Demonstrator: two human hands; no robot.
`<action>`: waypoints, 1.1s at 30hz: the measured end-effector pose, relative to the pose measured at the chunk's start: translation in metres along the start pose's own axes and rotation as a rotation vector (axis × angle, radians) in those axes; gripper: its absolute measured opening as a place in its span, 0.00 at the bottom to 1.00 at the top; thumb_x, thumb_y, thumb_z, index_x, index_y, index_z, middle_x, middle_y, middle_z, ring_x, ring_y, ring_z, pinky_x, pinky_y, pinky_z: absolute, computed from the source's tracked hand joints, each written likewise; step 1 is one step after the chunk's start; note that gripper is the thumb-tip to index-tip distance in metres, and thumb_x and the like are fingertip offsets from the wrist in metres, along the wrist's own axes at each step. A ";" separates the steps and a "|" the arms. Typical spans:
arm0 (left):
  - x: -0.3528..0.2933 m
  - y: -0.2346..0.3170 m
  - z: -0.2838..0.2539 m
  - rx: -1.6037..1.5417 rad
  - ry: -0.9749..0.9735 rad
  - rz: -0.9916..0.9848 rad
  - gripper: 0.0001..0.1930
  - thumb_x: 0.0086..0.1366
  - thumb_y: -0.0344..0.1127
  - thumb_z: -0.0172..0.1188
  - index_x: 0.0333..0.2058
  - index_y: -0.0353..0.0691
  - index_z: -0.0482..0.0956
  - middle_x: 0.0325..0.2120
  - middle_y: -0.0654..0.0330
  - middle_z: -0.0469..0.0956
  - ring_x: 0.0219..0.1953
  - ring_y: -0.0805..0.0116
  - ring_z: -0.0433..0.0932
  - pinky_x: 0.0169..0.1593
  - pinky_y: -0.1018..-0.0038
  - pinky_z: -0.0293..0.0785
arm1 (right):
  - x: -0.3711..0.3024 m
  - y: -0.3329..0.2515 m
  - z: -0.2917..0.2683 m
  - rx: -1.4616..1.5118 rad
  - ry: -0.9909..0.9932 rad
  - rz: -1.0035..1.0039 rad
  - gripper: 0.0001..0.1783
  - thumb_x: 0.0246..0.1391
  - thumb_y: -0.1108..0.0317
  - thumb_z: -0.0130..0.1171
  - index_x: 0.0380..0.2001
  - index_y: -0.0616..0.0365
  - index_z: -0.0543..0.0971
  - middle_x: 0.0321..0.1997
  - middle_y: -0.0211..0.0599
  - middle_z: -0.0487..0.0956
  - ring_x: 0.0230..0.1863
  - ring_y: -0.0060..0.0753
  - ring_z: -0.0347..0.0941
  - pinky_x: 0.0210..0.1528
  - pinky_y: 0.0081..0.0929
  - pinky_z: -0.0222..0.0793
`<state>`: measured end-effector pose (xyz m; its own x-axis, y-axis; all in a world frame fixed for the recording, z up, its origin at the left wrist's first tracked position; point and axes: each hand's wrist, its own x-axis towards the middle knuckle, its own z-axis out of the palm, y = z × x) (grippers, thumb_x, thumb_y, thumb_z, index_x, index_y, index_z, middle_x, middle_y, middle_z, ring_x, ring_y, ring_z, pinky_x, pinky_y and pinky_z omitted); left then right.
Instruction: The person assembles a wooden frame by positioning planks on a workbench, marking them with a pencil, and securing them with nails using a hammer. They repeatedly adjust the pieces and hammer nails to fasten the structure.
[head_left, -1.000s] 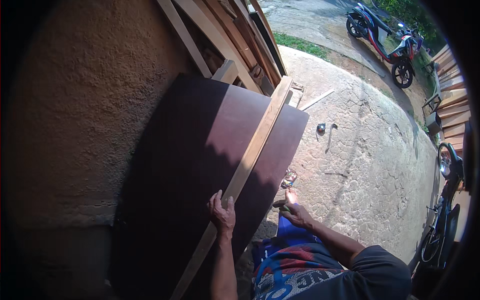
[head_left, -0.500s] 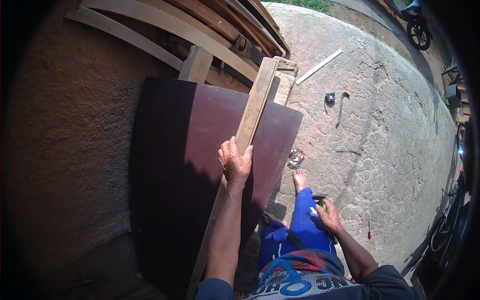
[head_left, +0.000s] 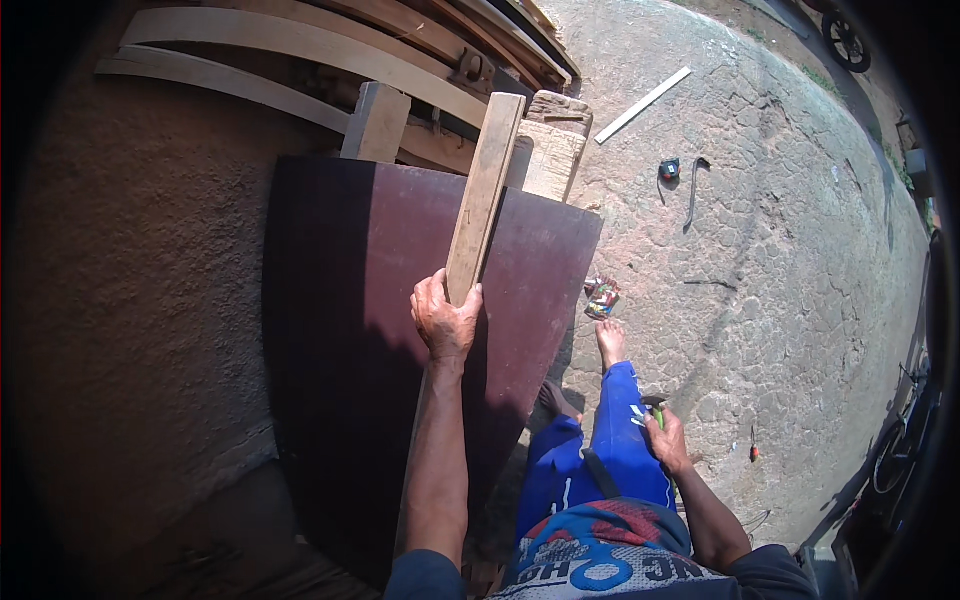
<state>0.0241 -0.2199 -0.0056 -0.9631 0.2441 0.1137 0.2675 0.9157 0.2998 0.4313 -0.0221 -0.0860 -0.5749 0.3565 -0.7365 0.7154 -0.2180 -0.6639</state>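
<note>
A large dark red-brown panel [head_left: 420, 225] lies before me, partly in shadow. Lengthwise across it rests a long wooden batten [head_left: 484, 190], its far end sticking out past the panel's far edge. My left hand [head_left: 447, 320] is closed round the batten near the panel's middle, thumb on the right side. Beside my blue trousers, low at the right, my right hand [head_left: 669, 440] grips a hammer [head_left: 656, 408] with a green handle; its dark head shows above the fingers, and much of the handle is hidden.
Wooden blocks [head_left: 550, 160] and a post [head_left: 376, 122] show past the panel's far edge, near stacked curved boards [head_left: 290, 45]. On the cracked ground lie a white strip [head_left: 642, 105], a tape measure [head_left: 669, 169], a pry bar [head_left: 693, 195], a colourful packet [head_left: 602, 297] and a red-handled tool [head_left: 754, 452].
My left hand and the batten have shifted leftward across the panel. My right hand keeps hold of the hammer beside my leg. The whole view has also shifted slightly.
</note>
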 end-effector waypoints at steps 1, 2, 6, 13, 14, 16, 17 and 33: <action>0.000 0.001 0.000 -0.001 0.002 0.007 0.30 0.53 0.45 0.75 0.52 0.36 0.78 0.48 0.53 0.75 0.54 0.52 0.73 0.60 0.57 0.71 | -0.002 -0.001 0.000 -0.004 0.011 -0.011 0.18 0.65 0.63 0.57 0.53 0.60 0.80 0.37 0.41 0.83 0.39 0.30 0.77 0.45 0.33 0.73; -0.002 0.002 0.001 -0.002 0.003 0.011 0.31 0.52 0.45 0.75 0.52 0.36 0.79 0.48 0.53 0.75 0.54 0.52 0.73 0.60 0.57 0.71 | -0.003 -0.002 0.001 -0.010 0.020 -0.022 0.17 0.65 0.63 0.57 0.53 0.60 0.80 0.38 0.41 0.83 0.39 0.31 0.77 0.45 0.34 0.73; -0.008 0.010 0.003 -0.032 -0.017 0.026 0.31 0.52 0.45 0.75 0.52 0.36 0.78 0.48 0.53 0.75 0.54 0.52 0.74 0.59 0.57 0.71 | -0.002 0.001 0.001 -0.051 0.009 0.027 0.17 0.64 0.62 0.57 0.50 0.62 0.80 0.35 0.42 0.82 0.37 0.33 0.77 0.43 0.36 0.73; -0.013 0.008 0.009 -0.044 0.013 0.035 0.32 0.51 0.45 0.76 0.53 0.37 0.78 0.48 0.53 0.75 0.52 0.51 0.74 0.58 0.55 0.71 | -0.003 0.004 0.006 -0.065 0.026 0.045 0.17 0.63 0.61 0.58 0.48 0.63 0.79 0.32 0.43 0.81 0.35 0.33 0.75 0.41 0.37 0.72; -0.013 0.008 0.010 -0.042 0.011 0.034 0.32 0.51 0.46 0.76 0.53 0.37 0.78 0.49 0.53 0.75 0.52 0.51 0.74 0.58 0.55 0.71 | -0.003 0.001 0.006 -0.042 0.030 0.037 0.17 0.63 0.61 0.58 0.48 0.63 0.79 0.32 0.42 0.81 0.35 0.33 0.75 0.41 0.36 0.72; -0.014 0.007 0.010 -0.037 0.006 0.031 0.33 0.51 0.46 0.76 0.53 0.37 0.78 0.49 0.52 0.75 0.52 0.50 0.74 0.57 0.55 0.71 | -0.005 -0.004 0.007 -0.068 0.029 0.018 0.17 0.64 0.61 0.57 0.48 0.63 0.79 0.31 0.42 0.80 0.35 0.32 0.75 0.41 0.36 0.72; -0.014 0.006 0.010 -0.034 0.010 0.038 0.33 0.51 0.47 0.76 0.53 0.37 0.78 0.49 0.52 0.75 0.52 0.50 0.74 0.57 0.55 0.71 | -0.006 -0.008 0.007 -0.083 0.028 0.010 0.17 0.64 0.61 0.57 0.48 0.63 0.79 0.31 0.42 0.80 0.35 0.32 0.75 0.41 0.36 0.72; -0.006 0.013 0.000 -0.022 -0.086 -0.007 0.31 0.52 0.46 0.76 0.52 0.39 0.79 0.48 0.53 0.76 0.52 0.52 0.74 0.59 0.57 0.70 | -0.007 0.005 -0.002 -0.139 0.029 0.042 0.14 0.63 0.61 0.58 0.37 0.64 0.76 0.27 0.39 0.76 0.31 0.30 0.71 0.36 0.37 0.69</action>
<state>0.0329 -0.2091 -0.0026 -0.9638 0.2648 0.0300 0.2602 0.9106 0.3211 0.4399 -0.0238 -0.0844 -0.5333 0.3764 -0.7575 0.7876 -0.1057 -0.6070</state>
